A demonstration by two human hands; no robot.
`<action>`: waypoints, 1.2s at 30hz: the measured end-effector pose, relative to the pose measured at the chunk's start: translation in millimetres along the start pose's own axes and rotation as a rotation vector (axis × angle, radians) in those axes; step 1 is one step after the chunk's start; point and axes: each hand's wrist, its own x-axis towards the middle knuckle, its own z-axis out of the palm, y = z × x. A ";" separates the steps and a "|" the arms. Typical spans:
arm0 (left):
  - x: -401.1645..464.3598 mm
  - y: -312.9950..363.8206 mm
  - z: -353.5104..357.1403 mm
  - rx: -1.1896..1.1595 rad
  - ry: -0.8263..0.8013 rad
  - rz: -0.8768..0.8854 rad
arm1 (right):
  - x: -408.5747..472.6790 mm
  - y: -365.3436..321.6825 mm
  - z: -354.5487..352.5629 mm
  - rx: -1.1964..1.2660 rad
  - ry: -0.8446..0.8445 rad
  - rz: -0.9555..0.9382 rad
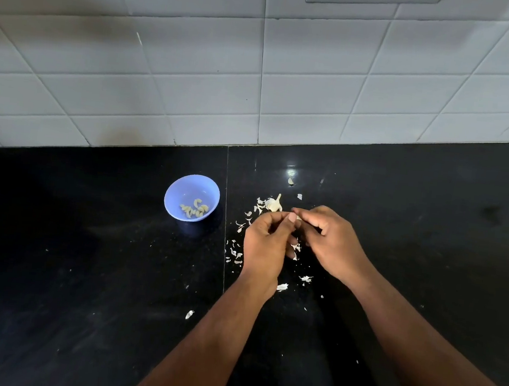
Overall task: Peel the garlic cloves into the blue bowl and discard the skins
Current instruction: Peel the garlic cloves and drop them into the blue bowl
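On the black stone counter (90,270), below a white tiled wall (197,63), both hands meet just right of the slab seam; left hand (265,243) has fingers curled, thumb and forefinger pinched together at the top; right hand (329,240) likewise curled, its fingertips touching the left's; a pale sliver shows between them, likely a garlic clove (298,218), mostly hidden, so both hands appear to be pinching it. Just behind the hands, the rest of the garlic bulb (274,204) lies on the counter; white skin scraps (236,255) scattered around and beneath the hands, a few strays nearer the camera; one lone clove (291,181) further back. Blue bowl (182,186) stands left of the seam, near the hands but apart; peeled cloves (194,209) lie inside at its bottom.
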 end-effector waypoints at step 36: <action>2.0 1.5 -8.0 -0.038 0.018 -0.233 | 2.3 -4.8 13.0 0.635 0.066 0.375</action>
